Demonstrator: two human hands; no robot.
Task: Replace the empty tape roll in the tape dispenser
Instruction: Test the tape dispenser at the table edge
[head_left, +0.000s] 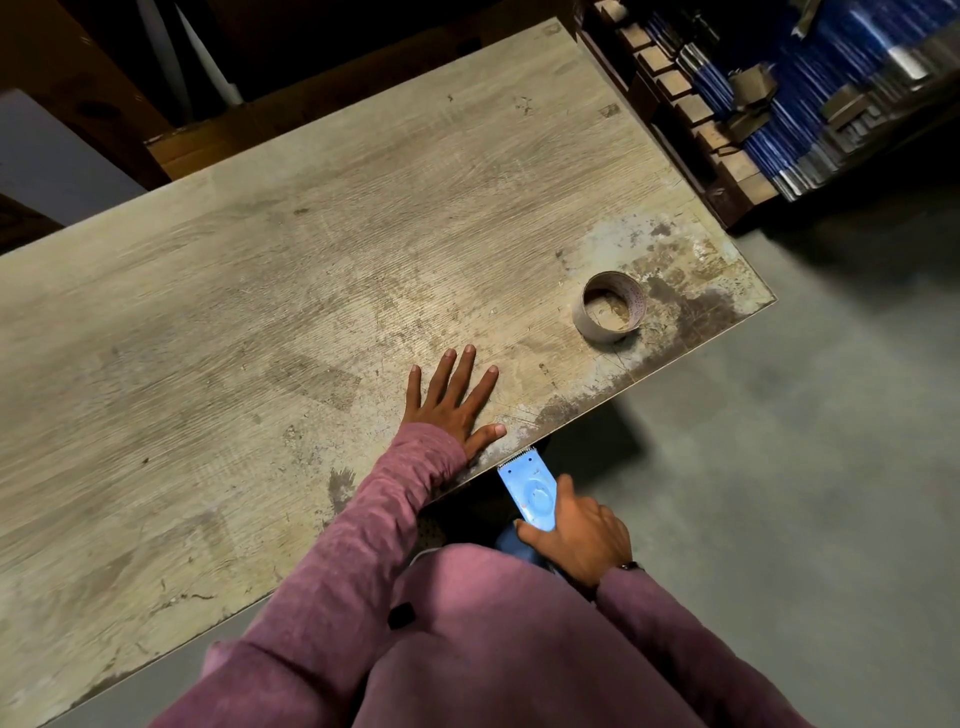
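Grey, worn wood-grain desk (311, 260) fills most of frame, scratched, laminate peeling at right corner. Empty tape roll (609, 306), bare cardboard ring, lies flat near that corner, centre right. Left hand (451, 402) released, flat on desk edge, fingers spread, well apart from roll. Right hand (576, 535) grasps blue plastic tape dispenser (531, 493) below desk edge, lower centre; serrated cutter end points up toward desk, rear part hidden by hand. Mauve knit sleeves. Upper right blurred: blue stacked items (810, 104), hard to identify.
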